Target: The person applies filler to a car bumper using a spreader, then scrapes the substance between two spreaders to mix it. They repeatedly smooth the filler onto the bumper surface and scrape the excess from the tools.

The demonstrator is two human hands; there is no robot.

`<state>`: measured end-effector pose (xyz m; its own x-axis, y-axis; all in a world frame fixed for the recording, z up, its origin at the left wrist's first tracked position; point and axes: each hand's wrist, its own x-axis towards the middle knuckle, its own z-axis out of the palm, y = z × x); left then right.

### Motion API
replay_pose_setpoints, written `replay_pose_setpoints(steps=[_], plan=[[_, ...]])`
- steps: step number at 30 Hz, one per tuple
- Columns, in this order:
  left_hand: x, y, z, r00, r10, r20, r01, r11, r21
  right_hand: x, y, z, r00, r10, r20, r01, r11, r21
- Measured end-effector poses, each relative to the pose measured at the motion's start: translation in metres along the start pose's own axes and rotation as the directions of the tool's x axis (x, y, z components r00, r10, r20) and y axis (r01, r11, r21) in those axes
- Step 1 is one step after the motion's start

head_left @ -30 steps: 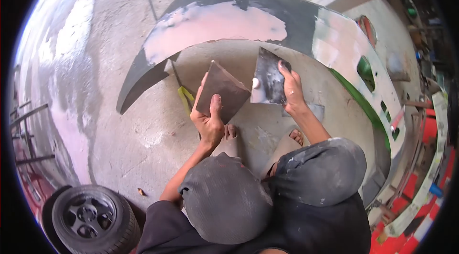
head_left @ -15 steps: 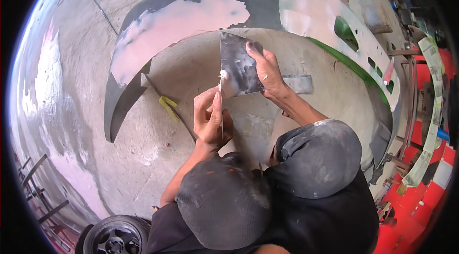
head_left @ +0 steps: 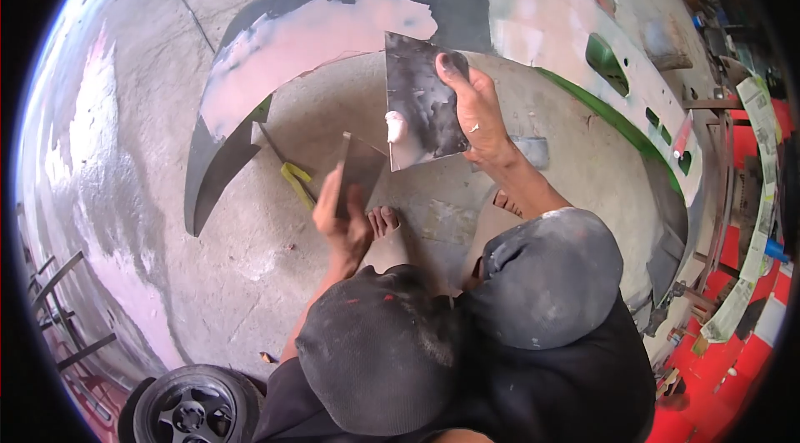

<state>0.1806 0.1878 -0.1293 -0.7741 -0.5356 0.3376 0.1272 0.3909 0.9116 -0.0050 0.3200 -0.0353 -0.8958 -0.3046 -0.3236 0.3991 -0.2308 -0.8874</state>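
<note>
My left hand (head_left: 343, 222) is closed on a thin dark spreader (head_left: 363, 170), its thumb and fingers on either face. My right hand (head_left: 483, 114) grips the right edge of a dark square plate (head_left: 421, 89) smeared with pale filler. A small lump of pinkish-white putty (head_left: 395, 126) sits at the plate's left edge. The spreader is just below and left of the plate, apart from it. Beyond both hands a curved grey bumper (head_left: 458, 5) arches across the view, with a broad pink patch (head_left: 321, 39) on its left part and a paler patch towards the right.
A wheel (head_left: 196, 410) lies at the lower left. A yellow-wrapped stand leg (head_left: 296, 183) is under the bumper's left end. A flat grey piece (head_left: 530, 151) lies on the floor behind my right wrist. Metal racks and a red surface (head_left: 708, 368) line the right side.
The spreader, edge-on against the plate's left edge half a second ago, has moved left and down, away from it, and turned to show its face. The plate has risen slightly.
</note>
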Motion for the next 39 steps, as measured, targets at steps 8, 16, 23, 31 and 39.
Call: replay_pose_setpoints(steps=[8, 16, 23, 31, 39], plan=[[0.011, 0.055, 0.021, 0.883, 0.121, 0.453, -0.118, 0.992, -0.036, 0.000, -0.002, -0.033, 0.989, -0.099, -0.107, 0.094, 0.994, -0.050], [0.101, 0.124, -0.013, 0.641, 0.033, 0.767, -0.527, 0.745, 0.408, -0.015, 0.005, -0.067, 0.984, -0.094, -0.150, 0.041, 0.944, -0.327], [0.106, 0.134, 0.008, 0.500, 0.164, 0.850, -0.819, 0.409, 0.403, -0.014, -0.009, -0.069, 0.983, -0.054, -0.175, 0.010, 0.970, -0.245], [0.121, 0.163, 0.022, 0.478, 0.224, 0.849, -0.806, 0.496, 0.323, -0.010, 0.001, -0.080, 0.994, -0.054, -0.096, 0.028, 0.968, -0.251], [0.120, 0.176, 0.038, 0.448, 0.051, 0.893, -0.800, 0.468, 0.375, -0.006, -0.003, -0.083, 0.996, -0.041, -0.075, 0.021, 0.970, -0.243]])
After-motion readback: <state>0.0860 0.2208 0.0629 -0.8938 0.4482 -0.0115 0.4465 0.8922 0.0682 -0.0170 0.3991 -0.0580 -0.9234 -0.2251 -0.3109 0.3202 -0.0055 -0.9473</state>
